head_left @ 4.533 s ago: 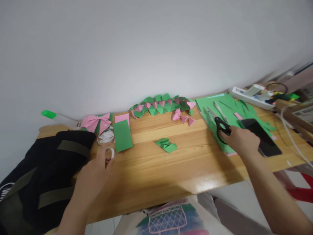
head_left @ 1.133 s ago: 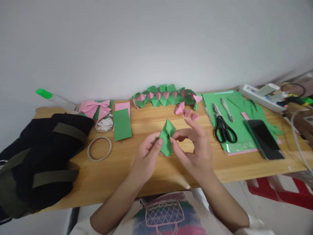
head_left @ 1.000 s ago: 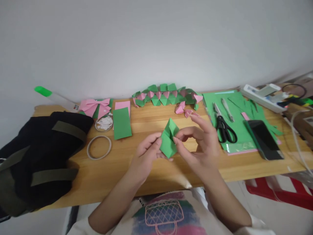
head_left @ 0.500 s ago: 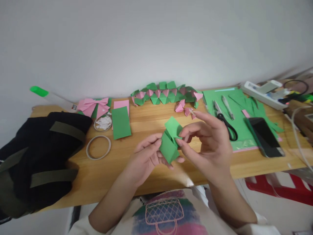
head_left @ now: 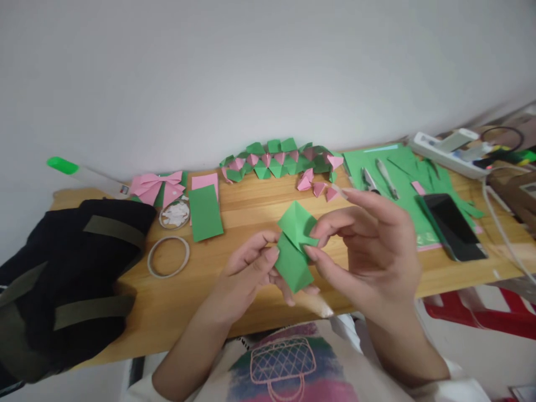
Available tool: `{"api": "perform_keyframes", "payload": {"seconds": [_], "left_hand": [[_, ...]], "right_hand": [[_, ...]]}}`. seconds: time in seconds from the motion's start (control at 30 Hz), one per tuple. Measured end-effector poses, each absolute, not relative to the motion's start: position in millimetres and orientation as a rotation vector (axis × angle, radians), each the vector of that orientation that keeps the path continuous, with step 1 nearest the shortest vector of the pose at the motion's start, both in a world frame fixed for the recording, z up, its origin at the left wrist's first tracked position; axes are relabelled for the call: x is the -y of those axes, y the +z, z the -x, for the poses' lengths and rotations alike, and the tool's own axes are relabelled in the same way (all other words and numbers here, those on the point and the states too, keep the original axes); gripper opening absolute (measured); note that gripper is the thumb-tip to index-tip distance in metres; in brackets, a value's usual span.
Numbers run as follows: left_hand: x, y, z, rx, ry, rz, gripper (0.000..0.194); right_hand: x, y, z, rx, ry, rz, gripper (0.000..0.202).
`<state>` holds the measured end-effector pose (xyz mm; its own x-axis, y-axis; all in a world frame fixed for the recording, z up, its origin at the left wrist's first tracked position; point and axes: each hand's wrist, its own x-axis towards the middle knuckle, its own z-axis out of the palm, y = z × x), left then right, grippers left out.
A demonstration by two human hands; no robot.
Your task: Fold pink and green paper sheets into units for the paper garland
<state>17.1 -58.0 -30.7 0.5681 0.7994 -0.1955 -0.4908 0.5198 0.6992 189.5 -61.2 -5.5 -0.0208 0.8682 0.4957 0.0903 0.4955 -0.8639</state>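
Note:
A folded green paper piece (head_left: 295, 245) is held between both hands, above the front of the wooden table. My left hand (head_left: 255, 268) pinches its left edge with the thumb on top, the other fingers reaching underneath. With thumb and forefinger, my right hand (head_left: 368, 251) grips a small flap on the right side, its other fingers raised. Behind them lies a chain of folded green and pink paper (head_left: 276, 159). Small folded pink pieces (head_left: 319, 188) sit just in front of the chain. Green paper rectangles (head_left: 206, 213) rest on pink ones at the left.
Left on the table (head_left: 176, 301) are a black bag (head_left: 84, 279), tape rings (head_left: 168, 257) and a pink paper bow (head_left: 158, 187). To the right lie green sheets (head_left: 355, 164), scissors (head_left: 369, 181), a cutter knife (head_left: 387, 178), a phone (head_left: 454, 226) and a power strip (head_left: 450, 156).
The green paper has turned a little and its upper part shows flatter, with the flap drawn right. My right hand has moved slightly right, now covering the scissors' handles.

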Motion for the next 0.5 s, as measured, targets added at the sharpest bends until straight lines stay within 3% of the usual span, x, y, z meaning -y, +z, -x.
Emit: {"api": "perform_keyframes", "payload": {"seconds": [0.5], "left_hand": [[55.3, -9.2, -17.7, -1.029, 0.989, -1.043, 0.023]], "right_hand": [[48.5, -10.6, -206.0, 1.592, 0.571, 0.869, 0.076]]}}
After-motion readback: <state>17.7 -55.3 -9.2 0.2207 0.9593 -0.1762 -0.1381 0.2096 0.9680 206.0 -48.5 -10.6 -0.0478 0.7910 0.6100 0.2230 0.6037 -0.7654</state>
